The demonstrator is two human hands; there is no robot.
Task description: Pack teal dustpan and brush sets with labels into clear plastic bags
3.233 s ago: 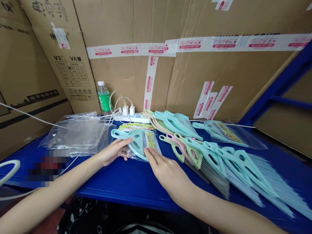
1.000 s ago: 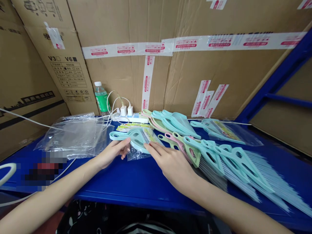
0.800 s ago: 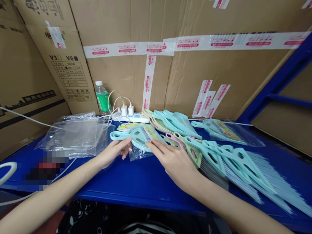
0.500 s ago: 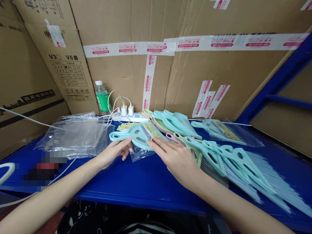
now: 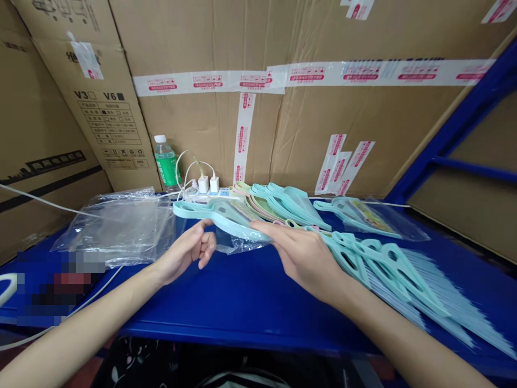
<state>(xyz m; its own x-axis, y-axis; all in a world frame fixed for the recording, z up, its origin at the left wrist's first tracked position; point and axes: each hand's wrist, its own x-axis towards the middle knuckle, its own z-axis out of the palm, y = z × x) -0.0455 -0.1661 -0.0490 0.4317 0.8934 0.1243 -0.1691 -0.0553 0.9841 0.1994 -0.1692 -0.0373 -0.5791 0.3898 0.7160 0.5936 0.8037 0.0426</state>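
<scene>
Both forearms [image 5: 100, 308] reach forward, the left grip [image 5: 188, 250] loosely curled, the right grip [image 5: 305, 253] flatter, palm down.

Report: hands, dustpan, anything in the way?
Left hand at the dustpan, near its narrow end; right hand on the wide end. Dustpan tilted, clear bag at wide end. Brushes close beside right hand.

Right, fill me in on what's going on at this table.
A person is handling a turquoise dustpan, tilted above the blue table, with clear plastic hanging below its near edge. The right hand is at the wide end; the left hand is near the handle. Flat clear bags lie to the left, loose brushes to the right. Stacked dustpans and a bagged dustpan lie farther back.
</scene>
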